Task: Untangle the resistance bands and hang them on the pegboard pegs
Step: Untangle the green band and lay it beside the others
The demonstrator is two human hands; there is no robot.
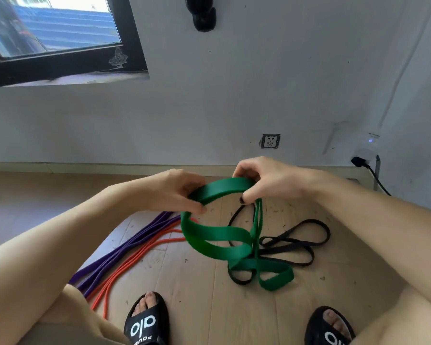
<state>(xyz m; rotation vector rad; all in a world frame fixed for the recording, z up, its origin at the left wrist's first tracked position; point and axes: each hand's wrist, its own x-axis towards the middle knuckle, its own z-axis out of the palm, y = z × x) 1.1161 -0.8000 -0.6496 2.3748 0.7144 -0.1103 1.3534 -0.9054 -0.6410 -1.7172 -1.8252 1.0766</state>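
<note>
A wide green resistance band (pixel 217 236) is held up above the wooden floor, its loops drooping down and its lowest loop lying on the boards. My left hand (pixel 182 190) grips the band's upper left bend. My right hand (pixel 264 180) pinches the upper right bend, where thin strands hang down. A thin black band (pixel 296 241) lies looped on the floor and runs under and through the green loops. A purple band (pixel 125 247) and an orange band (pixel 137 257) lie stretched out on the floor to the left. No pegboard is in view.
My two feet in black slides (pixel 146 322) stand at the bottom edge. A grey wall with a socket (pixel 270 141) and a plugged-in cable (pixel 373 175) rises behind. A black window frame (pixel 135 46) is at the upper left, a black object (pixel 203 16) on the wall above.
</note>
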